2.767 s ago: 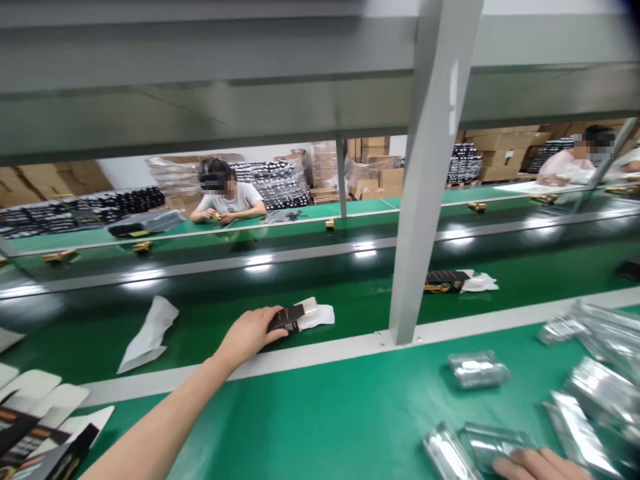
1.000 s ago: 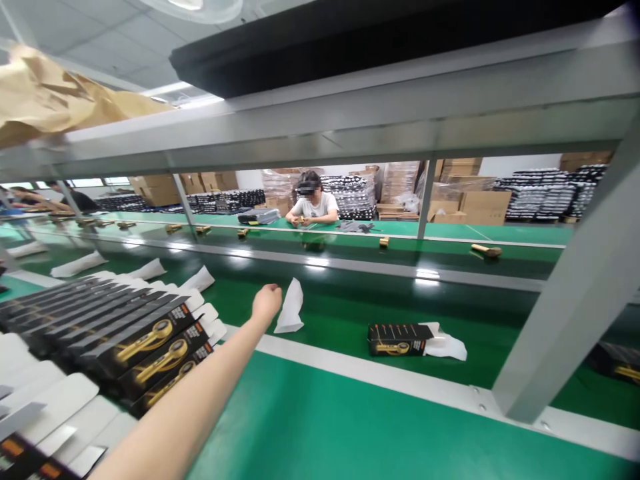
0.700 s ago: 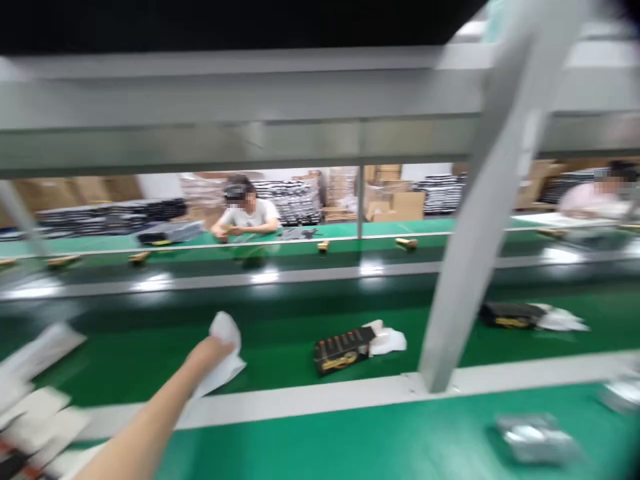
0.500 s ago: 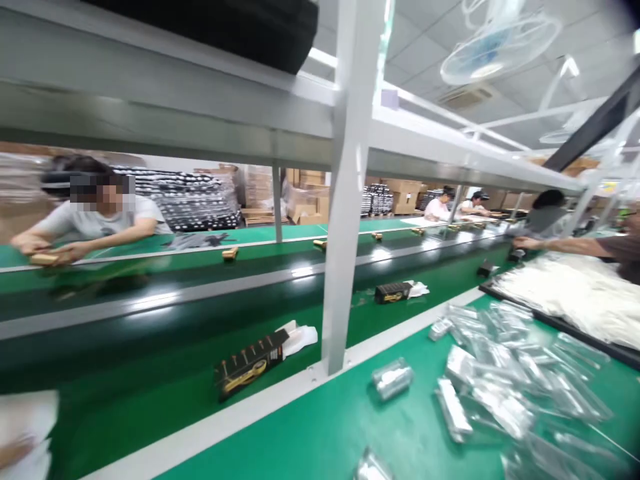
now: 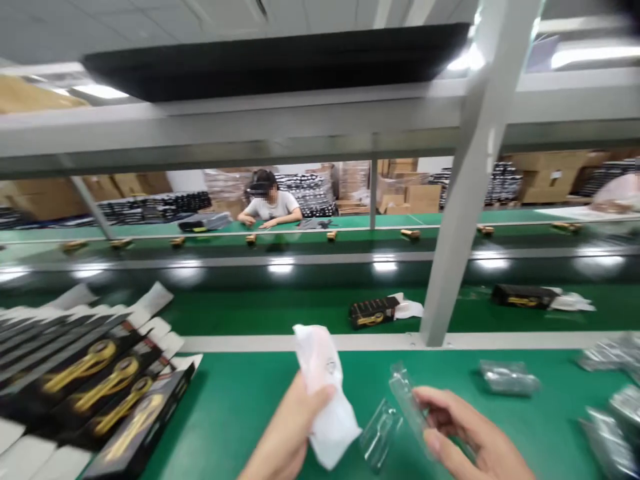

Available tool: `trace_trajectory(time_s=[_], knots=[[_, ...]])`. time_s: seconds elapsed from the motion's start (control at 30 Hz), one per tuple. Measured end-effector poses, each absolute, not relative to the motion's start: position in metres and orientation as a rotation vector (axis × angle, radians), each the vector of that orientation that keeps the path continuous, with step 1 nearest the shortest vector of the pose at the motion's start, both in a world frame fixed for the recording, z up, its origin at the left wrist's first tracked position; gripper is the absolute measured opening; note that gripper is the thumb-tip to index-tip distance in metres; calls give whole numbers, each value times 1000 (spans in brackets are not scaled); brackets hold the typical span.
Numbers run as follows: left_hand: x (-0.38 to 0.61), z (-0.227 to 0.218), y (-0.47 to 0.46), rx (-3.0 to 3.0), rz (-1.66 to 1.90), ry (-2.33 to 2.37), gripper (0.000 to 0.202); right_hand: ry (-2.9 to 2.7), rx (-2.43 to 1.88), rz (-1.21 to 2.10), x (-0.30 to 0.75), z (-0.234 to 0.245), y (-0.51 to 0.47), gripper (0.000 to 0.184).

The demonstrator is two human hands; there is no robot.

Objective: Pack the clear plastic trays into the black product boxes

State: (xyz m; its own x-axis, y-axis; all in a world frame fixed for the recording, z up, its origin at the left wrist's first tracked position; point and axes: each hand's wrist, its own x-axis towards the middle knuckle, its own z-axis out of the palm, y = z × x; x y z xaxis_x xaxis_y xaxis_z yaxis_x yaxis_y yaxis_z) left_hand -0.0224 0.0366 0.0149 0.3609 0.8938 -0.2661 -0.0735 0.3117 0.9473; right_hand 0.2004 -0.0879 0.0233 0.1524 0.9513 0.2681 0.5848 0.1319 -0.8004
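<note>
My left hand (image 5: 300, 417) is closed around a white plastic bag (image 5: 327, 383); what the bag contains is hidden. To its right, my right hand (image 5: 463, 430) pinches a thin clear plastic tray (image 5: 411, 403) between thumb and fingers. Another clear plastic tray (image 5: 381, 433) lies on the green table (image 5: 240, 380) between my hands. Further right, one more clear tray (image 5: 509, 377) rests on the table.
Black boxes (image 5: 115, 393) with gold pictures are stacked at left. A metal post (image 5: 463, 187) rises from the table's edge. Beyond, a green conveyor (image 5: 280, 310) carries black boxes with white bags sticking out. More clear trays (image 5: 613, 427) lie at right. A co-worker (image 5: 273, 200) sits opposite.
My view has swung to the left, bringing both hands and the stacked black boxes into sight. The white bag, partly seen at the lower left before, is now near the middle.
</note>
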Motion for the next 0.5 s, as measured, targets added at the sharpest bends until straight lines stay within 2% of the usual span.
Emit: trace_trajectory(time_s=[0.23, 0.4, 0.5], knots=[[5, 2, 10, 649, 847, 764, 27, -1302, -1481, 625, 167, 13, -64, 30], [9, -7, 1, 598, 956, 643, 38, -1448, -1512, 557, 148, 7, -52, 28], [10, -9, -3, 578, 937, 611, 36, -1649, -1508, 465, 135, -2, -48, 29]])
